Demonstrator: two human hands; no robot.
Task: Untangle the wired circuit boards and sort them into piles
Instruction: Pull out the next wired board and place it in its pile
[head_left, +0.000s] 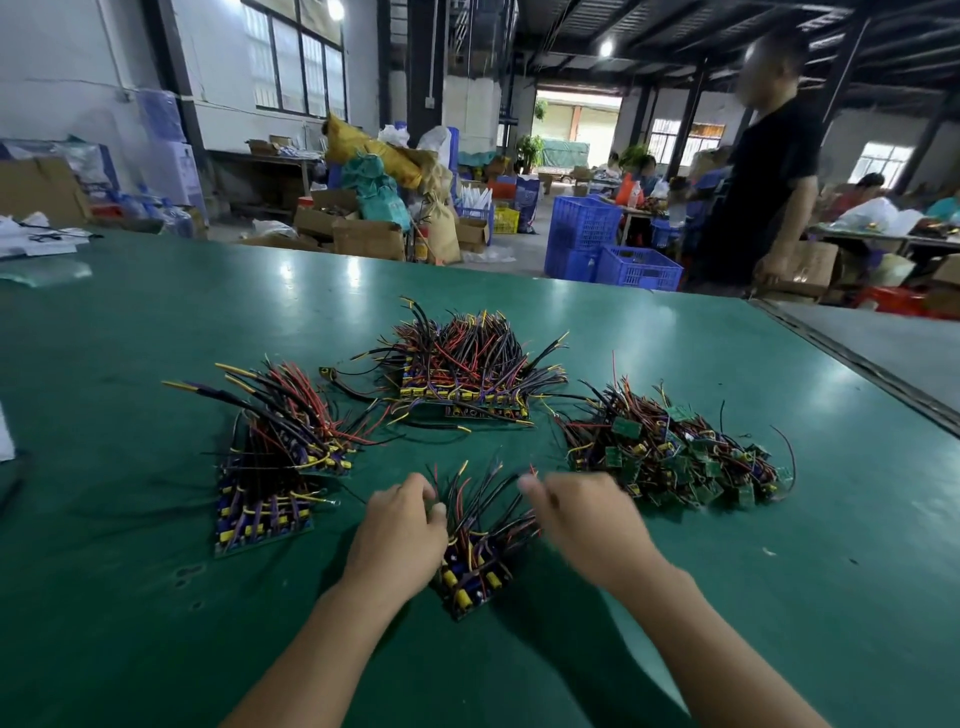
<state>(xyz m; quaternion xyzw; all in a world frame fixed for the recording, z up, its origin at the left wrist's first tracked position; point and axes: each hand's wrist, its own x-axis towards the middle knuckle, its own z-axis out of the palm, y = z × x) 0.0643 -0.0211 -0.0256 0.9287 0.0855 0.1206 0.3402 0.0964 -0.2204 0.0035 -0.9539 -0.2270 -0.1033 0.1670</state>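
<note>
Blue crates (613, 244) and cardboard boxes (363, 236) stand beyond the table.

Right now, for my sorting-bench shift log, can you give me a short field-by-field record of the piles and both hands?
surface: green table
left pile: boards stacked in rows, wires fanning upward
far pile: stacked boards, wires bristling up
right heap: loose, tangled boards and wires
near bundle: small, lying between the hands
left hand: fingers curled round near bundle's wires
right hand: motion-blurred by the bundle's wire tips; grip unclear
</note>
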